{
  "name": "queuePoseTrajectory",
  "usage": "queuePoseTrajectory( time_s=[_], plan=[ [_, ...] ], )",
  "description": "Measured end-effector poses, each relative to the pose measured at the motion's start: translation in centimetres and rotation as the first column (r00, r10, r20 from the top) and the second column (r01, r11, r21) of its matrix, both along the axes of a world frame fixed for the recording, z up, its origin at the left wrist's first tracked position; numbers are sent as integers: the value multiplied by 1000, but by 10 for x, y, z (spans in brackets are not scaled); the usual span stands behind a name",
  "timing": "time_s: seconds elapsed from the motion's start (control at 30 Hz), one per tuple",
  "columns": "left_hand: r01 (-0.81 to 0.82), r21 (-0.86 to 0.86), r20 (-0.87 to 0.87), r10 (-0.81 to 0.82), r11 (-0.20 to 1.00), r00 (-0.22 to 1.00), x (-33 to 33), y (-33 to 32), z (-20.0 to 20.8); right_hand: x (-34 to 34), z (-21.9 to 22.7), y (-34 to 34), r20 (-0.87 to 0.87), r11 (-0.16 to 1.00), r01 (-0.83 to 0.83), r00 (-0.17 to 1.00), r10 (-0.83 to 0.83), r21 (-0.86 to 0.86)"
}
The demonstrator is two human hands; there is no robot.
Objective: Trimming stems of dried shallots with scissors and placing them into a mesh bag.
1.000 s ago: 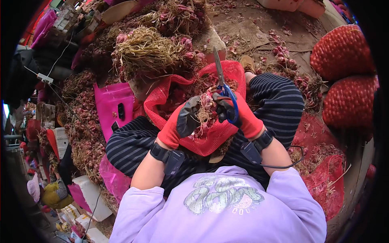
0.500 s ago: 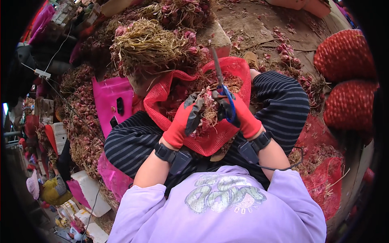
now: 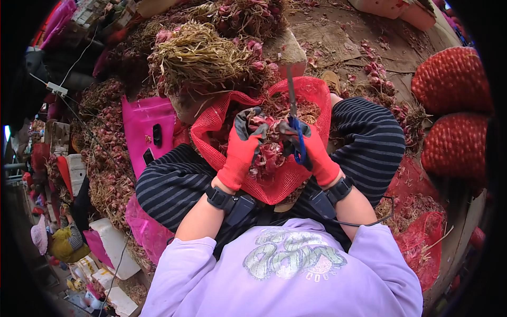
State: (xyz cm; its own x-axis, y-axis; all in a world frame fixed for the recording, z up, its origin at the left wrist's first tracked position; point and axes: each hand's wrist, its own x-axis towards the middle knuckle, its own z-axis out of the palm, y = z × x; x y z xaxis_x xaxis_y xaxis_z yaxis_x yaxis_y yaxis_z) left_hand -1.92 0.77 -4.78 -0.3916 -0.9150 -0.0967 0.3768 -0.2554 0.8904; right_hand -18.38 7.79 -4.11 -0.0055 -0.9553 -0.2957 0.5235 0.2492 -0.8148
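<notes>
Both my hands wear red gloves with grey palms, and they work over an open red mesh bag [image 3: 210,126] between my crossed legs. My left hand [image 3: 243,145] is closed round some reddish shallots [image 3: 260,124], its fingers curled at their edge. My right hand [image 3: 315,150] grips the blue handles of a pair of scissors [image 3: 298,138]. The long blades point up and away from me, and the right fingertips come close to the shallots. More shallots and papery skins [image 3: 272,158] lie in the bag below. The fingers partly hide what they hold.
A large bundle of dried-stalk shallots [image 3: 203,58] lies just beyond the bag, on a block [image 3: 288,50]. Two full red mesh sacks [image 3: 451,79] stand at right. Heaped shallots [image 3: 111,164] and a pink plastic sheet [image 3: 138,124] with dark objects are at left.
My left hand has risen slightly and turned, and the root-tufted bunch between my hands no longer shows there. The scissors have tipped more upright. The view has shifted a little.
</notes>
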Motion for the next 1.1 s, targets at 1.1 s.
queuePoseTrajectory(
  time_s=[1.1],
  plan=[
    [-19, 184, 46, 11, 983, 999, 28, -23, 20, -81, -40, -196, 74, 839, 543, 839, -540, -32]
  ],
)
